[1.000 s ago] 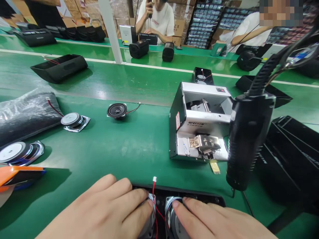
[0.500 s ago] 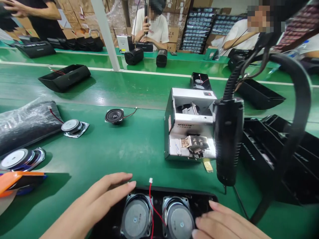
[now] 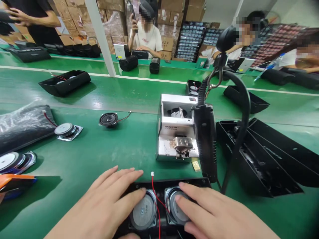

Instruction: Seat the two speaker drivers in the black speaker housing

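Observation:
Close in front of me lies a black speaker housing (image 3: 171,182) with two round speaker drivers in it, magnets up. My left hand (image 3: 107,202) rests over the housing's left side, fingers stretched past the far rim and thumb at the edge of the left driver (image 3: 144,213). Spread fingers of my right hand (image 3: 211,212) lie on the right driver (image 3: 177,209) and partly cover it. Between the drivers runs a red wire (image 3: 159,199), its white plug (image 3: 152,174) sticking out beyond the far rim. The near part of the housing is out of view.
A black electric screwdriver (image 3: 204,142) hangs right of centre, before a silver screw feeder (image 3: 174,129). Loose drivers (image 3: 108,119) and a plastic-wrapped bag (image 3: 27,122) are on the left. Black housings (image 3: 261,156) stand right. Co-workers sit across the green conveyor (image 3: 139,89).
Both hands have moved inward onto the drivers; my right hand shifted from the housing's right edge onto the right driver. The view has turned slightly, and the screwdriver appears further left.

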`<state>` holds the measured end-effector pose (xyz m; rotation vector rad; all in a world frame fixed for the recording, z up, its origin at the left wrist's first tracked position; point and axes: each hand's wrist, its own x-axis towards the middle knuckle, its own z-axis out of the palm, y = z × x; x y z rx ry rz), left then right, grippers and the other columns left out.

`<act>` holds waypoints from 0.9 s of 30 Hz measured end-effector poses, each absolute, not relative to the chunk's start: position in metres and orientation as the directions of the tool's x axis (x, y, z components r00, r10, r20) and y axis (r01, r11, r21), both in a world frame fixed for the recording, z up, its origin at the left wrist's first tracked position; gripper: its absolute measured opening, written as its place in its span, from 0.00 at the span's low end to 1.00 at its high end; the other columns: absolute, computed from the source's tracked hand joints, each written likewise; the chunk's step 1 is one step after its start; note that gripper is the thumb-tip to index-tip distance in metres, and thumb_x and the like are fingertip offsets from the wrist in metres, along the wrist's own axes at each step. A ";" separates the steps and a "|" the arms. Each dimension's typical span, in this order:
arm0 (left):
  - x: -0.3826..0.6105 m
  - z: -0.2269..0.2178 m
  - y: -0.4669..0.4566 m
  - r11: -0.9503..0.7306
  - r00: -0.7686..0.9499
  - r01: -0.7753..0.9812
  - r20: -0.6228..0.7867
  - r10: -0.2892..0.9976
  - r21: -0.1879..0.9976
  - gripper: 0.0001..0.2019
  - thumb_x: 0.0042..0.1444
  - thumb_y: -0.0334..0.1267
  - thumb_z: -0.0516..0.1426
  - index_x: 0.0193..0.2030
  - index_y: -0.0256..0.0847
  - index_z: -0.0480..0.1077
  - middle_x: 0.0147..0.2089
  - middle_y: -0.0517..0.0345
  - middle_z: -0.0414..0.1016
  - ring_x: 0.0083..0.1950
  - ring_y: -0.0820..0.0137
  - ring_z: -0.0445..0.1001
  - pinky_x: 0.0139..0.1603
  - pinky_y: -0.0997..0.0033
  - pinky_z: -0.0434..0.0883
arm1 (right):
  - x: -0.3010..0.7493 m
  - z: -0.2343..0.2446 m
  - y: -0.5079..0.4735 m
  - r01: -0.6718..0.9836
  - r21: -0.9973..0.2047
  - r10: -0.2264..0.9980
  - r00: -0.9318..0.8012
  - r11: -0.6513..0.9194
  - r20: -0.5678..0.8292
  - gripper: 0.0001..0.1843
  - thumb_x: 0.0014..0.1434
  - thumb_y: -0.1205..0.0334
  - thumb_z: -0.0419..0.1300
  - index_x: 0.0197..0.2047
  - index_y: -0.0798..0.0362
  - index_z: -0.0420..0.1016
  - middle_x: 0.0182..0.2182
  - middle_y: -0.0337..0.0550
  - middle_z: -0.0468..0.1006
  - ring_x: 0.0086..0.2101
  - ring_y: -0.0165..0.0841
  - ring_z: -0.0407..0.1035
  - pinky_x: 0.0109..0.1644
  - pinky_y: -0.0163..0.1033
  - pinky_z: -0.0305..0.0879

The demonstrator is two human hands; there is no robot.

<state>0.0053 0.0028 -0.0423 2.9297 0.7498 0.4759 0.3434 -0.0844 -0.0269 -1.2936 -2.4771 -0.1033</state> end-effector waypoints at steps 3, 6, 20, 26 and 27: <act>0.022 -0.040 0.005 -0.853 0.816 0.482 0.252 0.520 0.201 0.43 0.42 0.36 0.75 0.68 0.52 0.74 0.75 0.54 0.75 0.68 0.47 0.78 0.72 0.42 0.74 | 0.344 -0.028 -0.077 0.796 -0.164 0.795 -0.517 0.583 0.317 0.24 0.85 0.54 0.44 0.57 0.49 0.83 0.54 0.41 0.90 0.46 0.38 0.88 0.47 0.40 0.87; 0.035 -0.035 0.007 -0.827 0.804 0.490 0.222 0.551 0.277 0.38 0.39 0.29 0.73 0.60 0.53 0.77 0.66 0.59 0.81 0.61 0.52 0.81 0.63 0.48 0.79 | 0.344 -0.028 -0.074 0.795 -0.187 0.798 -0.502 0.577 0.333 0.28 0.85 0.50 0.42 0.56 0.47 0.83 0.53 0.36 0.91 0.44 0.34 0.88 0.46 0.37 0.86; 0.028 -0.032 0.019 -0.839 0.851 0.424 0.167 0.498 0.342 0.38 0.51 0.42 0.78 0.68 0.57 0.74 0.69 0.61 0.79 0.65 0.57 0.80 0.65 0.62 0.79 | 0.342 -0.032 -0.065 0.782 -0.217 0.799 -0.505 0.584 0.327 0.19 0.84 0.53 0.52 0.58 0.48 0.84 0.52 0.40 0.90 0.43 0.34 0.86 0.45 0.35 0.83; 0.030 -0.028 0.020 -0.839 0.848 0.423 0.178 0.500 0.341 0.32 0.55 0.41 0.75 0.66 0.57 0.76 0.68 0.58 0.79 0.64 0.56 0.81 0.63 0.60 0.80 | 0.329 -0.026 -0.056 0.806 -0.188 0.819 -0.508 0.561 0.267 0.18 0.73 0.55 0.68 0.63 0.47 0.83 0.53 0.45 0.89 0.51 0.41 0.83 0.55 0.41 0.84; 0.030 -0.028 0.020 -0.835 0.844 0.432 0.172 0.507 0.341 0.33 0.54 0.40 0.75 0.66 0.57 0.76 0.68 0.58 0.79 0.63 0.56 0.81 0.63 0.60 0.80 | 0.329 -0.026 -0.056 0.807 -0.190 0.820 -0.506 0.560 0.268 0.17 0.74 0.55 0.68 0.63 0.47 0.83 0.53 0.45 0.89 0.51 0.41 0.83 0.56 0.41 0.84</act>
